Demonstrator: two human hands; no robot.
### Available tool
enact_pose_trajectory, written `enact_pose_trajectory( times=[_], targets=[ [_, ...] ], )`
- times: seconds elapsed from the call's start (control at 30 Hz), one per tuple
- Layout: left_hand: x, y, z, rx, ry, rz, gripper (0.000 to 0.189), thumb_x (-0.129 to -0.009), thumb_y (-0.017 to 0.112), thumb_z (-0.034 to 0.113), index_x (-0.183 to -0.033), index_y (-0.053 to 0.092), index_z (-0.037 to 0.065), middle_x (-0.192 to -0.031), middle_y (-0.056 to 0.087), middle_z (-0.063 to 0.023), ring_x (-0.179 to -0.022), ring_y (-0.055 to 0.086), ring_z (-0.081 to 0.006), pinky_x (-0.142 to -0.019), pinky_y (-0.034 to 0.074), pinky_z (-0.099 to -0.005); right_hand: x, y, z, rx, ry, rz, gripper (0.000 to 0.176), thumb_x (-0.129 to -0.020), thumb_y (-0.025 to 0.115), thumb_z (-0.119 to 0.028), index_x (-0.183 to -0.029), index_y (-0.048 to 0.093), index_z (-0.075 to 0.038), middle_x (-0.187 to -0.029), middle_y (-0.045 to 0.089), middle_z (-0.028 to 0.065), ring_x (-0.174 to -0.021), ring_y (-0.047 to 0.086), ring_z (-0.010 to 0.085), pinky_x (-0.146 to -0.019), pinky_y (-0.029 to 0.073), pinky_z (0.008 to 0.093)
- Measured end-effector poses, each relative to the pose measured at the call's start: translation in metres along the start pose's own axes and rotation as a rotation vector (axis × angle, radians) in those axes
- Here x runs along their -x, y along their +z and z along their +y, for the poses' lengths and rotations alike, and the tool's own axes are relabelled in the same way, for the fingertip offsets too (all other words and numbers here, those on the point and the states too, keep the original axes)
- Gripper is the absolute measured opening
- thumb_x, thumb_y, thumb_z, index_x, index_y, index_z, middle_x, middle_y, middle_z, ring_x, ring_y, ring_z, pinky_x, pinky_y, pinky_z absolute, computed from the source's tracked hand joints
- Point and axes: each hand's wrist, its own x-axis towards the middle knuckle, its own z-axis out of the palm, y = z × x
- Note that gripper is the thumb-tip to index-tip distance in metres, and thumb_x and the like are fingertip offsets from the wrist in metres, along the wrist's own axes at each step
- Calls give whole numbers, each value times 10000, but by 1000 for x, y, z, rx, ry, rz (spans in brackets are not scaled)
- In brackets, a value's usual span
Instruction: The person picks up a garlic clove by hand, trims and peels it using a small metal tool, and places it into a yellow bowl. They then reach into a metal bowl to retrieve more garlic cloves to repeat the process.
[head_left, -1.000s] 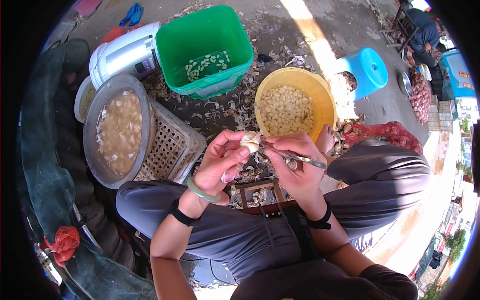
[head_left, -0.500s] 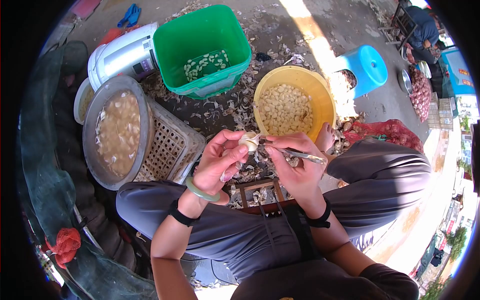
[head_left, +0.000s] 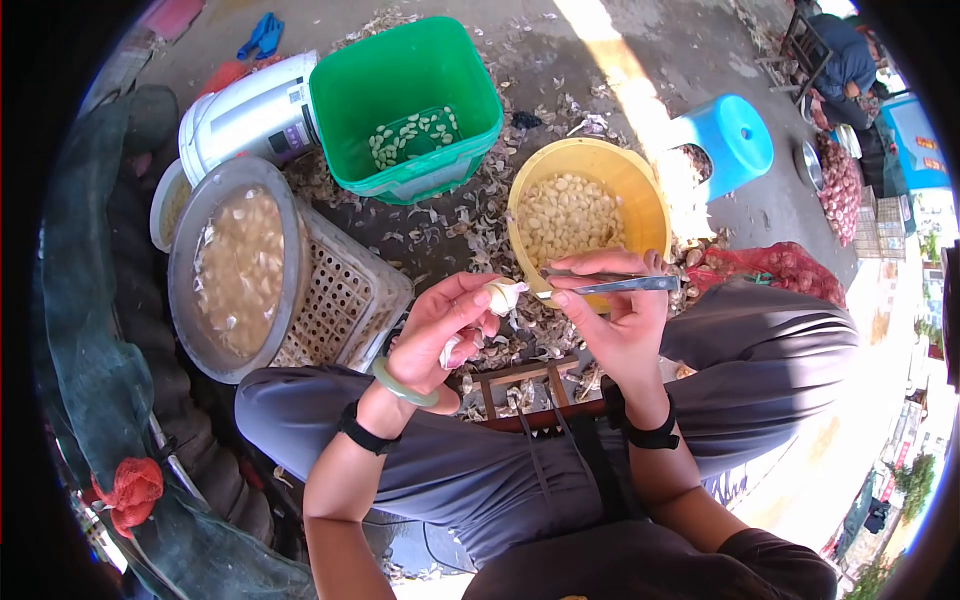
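Note:
My left hand (head_left: pixel 436 325), wearing a jade-green bangle, pinches a pale garlic clove (head_left: pixel 502 296) with loose skin between thumb and fingertips. A bit of papery skin (head_left: pixel 450 350) shows lower in that palm. In my right hand (head_left: pixel 622 322) lies a small knife (head_left: pixel 640 284), held between thumb and fingers. Its short tip points left at the clove, with a small gap between them. Just beyond the hands stands a yellow tub (head_left: pixel 641 195) holding many peeled cloves (head_left: pixel 568 215).
A green bin (head_left: pixel 400 75) with some cloves stands ahead, beside a white bucket (head_left: pixel 250 112). At left, a grey basin (head_left: pixel 182 285) of cloudy water leans by a perforated crate (head_left: pixel 345 270). A blue stool (head_left: pixel 735 140) and red net bag (head_left: pixel 790 270) are right. A person (head_left: pixel 845 55) sits far right.
My right hand has moved right, drawing the knife away from the clove. My left hand stays nearly in place, still holding the clove.

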Motion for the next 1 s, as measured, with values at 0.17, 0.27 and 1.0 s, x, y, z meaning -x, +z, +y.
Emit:
enact_pose_trajectory(
  times=[0.17, 0.27, 1.0],
  targets=[
    [1, 6, 2, -55, -8, 26, 333, -931, 581, 199, -1193, 518, 4, -891, 596, -50, -657, 496, -15, -410, 309, -128, 1, -1, -1, 179, -90, -190, 240, -748, 731, 42, -963, 627, 13, -974, 668, 112, -855, 669, 173, -752, 539, 257],
    [0, 6, -2, -74, 11, 37, 336, -909, 617, 152, -1201, 519, 19, -930, 615, -39, -671, 514, -2, -413, 305, -133, 4, -1, -1, 245, -146, -237, 214, -754, 720, 52, -945, 629, 17, -964, 671, 103, -845, 669, 166, -748, 539, 256],
    [3, 4, 0, 28, -23, -9, 355, -926, 587, 192, -1209, 471, 12, -953, 582, -58, -740, 512, -23, -432, 323, -133, 15, 13, 16, -279, 150, -52, 192, -854, 612, 66, -1010, 502, 41, -1005, 632, 192, -913, 654, 215, -796, 584, 327]
  ],
)
